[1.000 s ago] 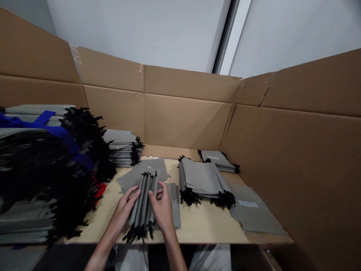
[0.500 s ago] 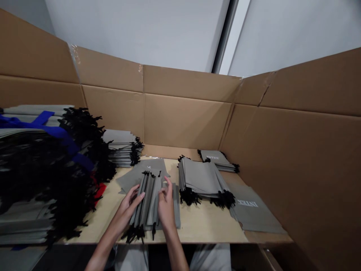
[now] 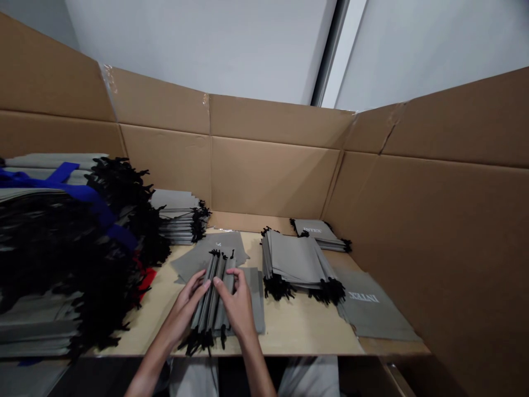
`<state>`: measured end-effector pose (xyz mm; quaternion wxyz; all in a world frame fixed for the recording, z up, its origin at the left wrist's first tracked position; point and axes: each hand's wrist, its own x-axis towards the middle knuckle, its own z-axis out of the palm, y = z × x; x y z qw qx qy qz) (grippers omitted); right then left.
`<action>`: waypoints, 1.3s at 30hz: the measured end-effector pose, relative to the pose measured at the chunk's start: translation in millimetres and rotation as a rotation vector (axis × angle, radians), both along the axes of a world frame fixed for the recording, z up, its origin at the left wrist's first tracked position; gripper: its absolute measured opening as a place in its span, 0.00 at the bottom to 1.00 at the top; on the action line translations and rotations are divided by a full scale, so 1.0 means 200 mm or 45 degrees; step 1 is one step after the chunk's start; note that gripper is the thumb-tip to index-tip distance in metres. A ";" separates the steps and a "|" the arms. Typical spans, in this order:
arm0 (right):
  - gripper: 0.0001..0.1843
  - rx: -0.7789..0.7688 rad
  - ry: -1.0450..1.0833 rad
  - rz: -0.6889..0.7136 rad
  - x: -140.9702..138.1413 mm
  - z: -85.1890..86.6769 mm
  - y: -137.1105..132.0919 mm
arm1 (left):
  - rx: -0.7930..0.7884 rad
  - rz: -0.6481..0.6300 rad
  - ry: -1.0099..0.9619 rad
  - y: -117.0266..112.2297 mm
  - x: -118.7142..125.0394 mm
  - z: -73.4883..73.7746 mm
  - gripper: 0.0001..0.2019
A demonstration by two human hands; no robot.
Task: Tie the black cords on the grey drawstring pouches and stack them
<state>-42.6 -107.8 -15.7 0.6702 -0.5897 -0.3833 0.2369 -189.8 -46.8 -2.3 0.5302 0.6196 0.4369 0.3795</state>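
A bundle of grey fabric drawstring pouches (image 3: 212, 300) stands on edge near the table's front, black cord ends showing at top and bottom. My left hand (image 3: 184, 306) holds its left side, fingers behind and thumb along the nearest folds. From the right, my right hand (image 3: 240, 302) closes around the pouches, its thumb pressing the middle folds and its fingers at the outer one. Flat grey pouches (image 3: 255, 298) lie under and beside the bundle. Behind it rests another flat grey piece (image 3: 192, 255) with a small white mark.
Right of my hands sits a fanned stack of pouches (image 3: 295, 256). Printed INTEX pouches (image 3: 372, 309) lie at the right, with a smaller stack (image 3: 316, 230) behind. A large pile with black cords (image 3: 45, 248) and blue strap fills the left. Cardboard walls (image 3: 273, 176) surround the table.
My right hand has moved left and its thumb has come over onto the middle folds. The right-hand pouches are now pressed closer to the others. My left hand stays nearly still.
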 end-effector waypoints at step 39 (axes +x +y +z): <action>0.24 0.044 -0.086 -0.016 0.01 0.00 0.00 | -0.017 -0.031 -0.050 0.01 -0.01 -0.02 0.34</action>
